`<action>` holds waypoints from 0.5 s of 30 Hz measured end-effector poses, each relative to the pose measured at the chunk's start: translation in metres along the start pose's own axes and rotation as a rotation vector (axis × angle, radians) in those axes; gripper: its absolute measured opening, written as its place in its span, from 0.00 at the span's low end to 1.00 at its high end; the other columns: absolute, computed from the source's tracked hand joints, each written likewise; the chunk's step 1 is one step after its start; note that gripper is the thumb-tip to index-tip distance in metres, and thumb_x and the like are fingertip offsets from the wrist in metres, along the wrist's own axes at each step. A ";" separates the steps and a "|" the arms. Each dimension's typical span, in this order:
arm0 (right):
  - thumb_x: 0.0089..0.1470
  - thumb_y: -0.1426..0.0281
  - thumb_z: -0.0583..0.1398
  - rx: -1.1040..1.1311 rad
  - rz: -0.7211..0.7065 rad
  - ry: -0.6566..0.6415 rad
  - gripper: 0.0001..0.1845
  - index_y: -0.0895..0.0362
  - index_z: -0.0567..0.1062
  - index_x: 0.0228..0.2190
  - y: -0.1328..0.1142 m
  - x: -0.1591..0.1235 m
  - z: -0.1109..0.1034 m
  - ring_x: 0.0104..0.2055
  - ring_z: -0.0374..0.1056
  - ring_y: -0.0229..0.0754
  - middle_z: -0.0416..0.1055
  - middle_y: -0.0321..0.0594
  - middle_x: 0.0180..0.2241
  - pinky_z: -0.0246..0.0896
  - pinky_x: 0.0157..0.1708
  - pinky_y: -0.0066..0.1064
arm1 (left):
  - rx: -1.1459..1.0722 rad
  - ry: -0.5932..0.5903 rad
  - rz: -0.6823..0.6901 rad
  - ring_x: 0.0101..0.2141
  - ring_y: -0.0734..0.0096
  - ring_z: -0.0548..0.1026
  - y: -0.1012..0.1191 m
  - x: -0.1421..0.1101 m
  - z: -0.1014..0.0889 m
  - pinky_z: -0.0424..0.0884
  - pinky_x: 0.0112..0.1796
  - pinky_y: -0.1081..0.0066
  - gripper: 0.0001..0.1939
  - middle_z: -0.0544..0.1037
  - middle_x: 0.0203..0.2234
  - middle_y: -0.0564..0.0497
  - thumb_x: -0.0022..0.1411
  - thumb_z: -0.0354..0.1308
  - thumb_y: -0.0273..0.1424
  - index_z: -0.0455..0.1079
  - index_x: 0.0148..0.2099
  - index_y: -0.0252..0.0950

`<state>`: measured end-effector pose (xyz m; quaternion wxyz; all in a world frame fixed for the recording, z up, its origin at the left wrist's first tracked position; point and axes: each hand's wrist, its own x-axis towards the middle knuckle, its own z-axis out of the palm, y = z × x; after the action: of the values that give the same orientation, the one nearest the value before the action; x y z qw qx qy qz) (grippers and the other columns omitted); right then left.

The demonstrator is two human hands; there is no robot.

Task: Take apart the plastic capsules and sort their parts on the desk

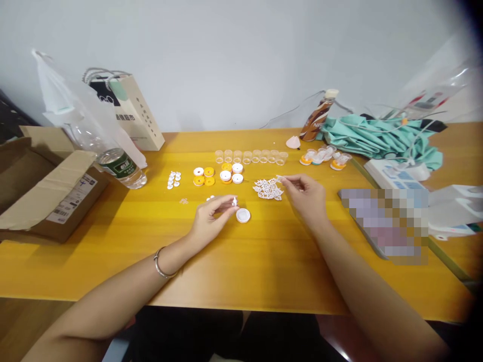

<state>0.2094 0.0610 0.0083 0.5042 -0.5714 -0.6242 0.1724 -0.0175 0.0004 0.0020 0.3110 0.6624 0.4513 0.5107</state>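
Note:
Pinched between the fingertips of my left hand is a small white plastic piece. Just below it on the table lies a round white cap. My right hand has thumb and forefinger closed on a white openwork plastic piece, at the right edge of a pile of similar lacy white pieces. Orange and white round caps sit in groups behind my left hand. Small white knobbed pieces and a few clear rings lie to the left.
Clear cups stand in a row at the back. Finished-looking capped pieces lie right of them. A cardboard box, water bottle and paper bag stand left; a drink bottle, green cloth and phone are right.

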 end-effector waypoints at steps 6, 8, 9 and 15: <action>0.47 0.62 0.58 -0.199 -0.062 -0.137 0.10 0.56 0.74 0.25 0.015 0.002 0.006 0.29 0.67 0.42 0.74 0.41 0.26 0.61 0.32 0.34 | 0.007 -0.061 0.038 0.33 0.71 0.76 -0.004 -0.003 0.003 0.75 0.39 0.69 0.13 0.77 0.35 0.46 0.55 0.58 0.32 0.71 0.43 0.33; 0.47 0.63 0.58 -0.198 -0.059 -0.154 0.10 0.56 0.74 0.26 0.017 0.002 0.010 0.29 0.68 0.42 0.74 0.40 0.27 0.61 0.32 0.34 | 0.016 -0.071 0.049 0.33 0.71 0.76 -0.005 -0.003 0.003 0.74 0.40 0.69 0.13 0.77 0.35 0.46 0.56 0.58 0.32 0.71 0.44 0.33; 0.47 0.64 0.58 -0.186 -0.055 -0.160 0.09 0.57 0.74 0.27 0.017 0.002 0.010 0.29 0.68 0.42 0.74 0.41 0.27 0.61 0.33 0.34 | 0.019 -0.074 0.054 0.34 0.70 0.76 -0.006 -0.003 0.003 0.74 0.40 0.68 0.14 0.77 0.35 0.46 0.55 0.58 0.32 0.71 0.44 0.33; 0.47 0.63 0.59 -0.130 -0.123 -0.113 0.12 0.57 0.75 0.32 0.004 0.000 0.007 0.31 0.66 0.42 0.73 0.42 0.29 0.61 0.35 0.35 | -0.047 -0.108 -0.001 0.36 0.69 0.76 -0.003 -0.001 0.004 0.73 0.42 0.67 0.15 0.77 0.37 0.46 0.57 0.57 0.33 0.71 0.46 0.34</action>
<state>0.2054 0.0644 0.0020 0.4395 -0.5529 -0.6955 0.1321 -0.0141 0.0009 -0.0022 0.3507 0.6813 0.4220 0.4846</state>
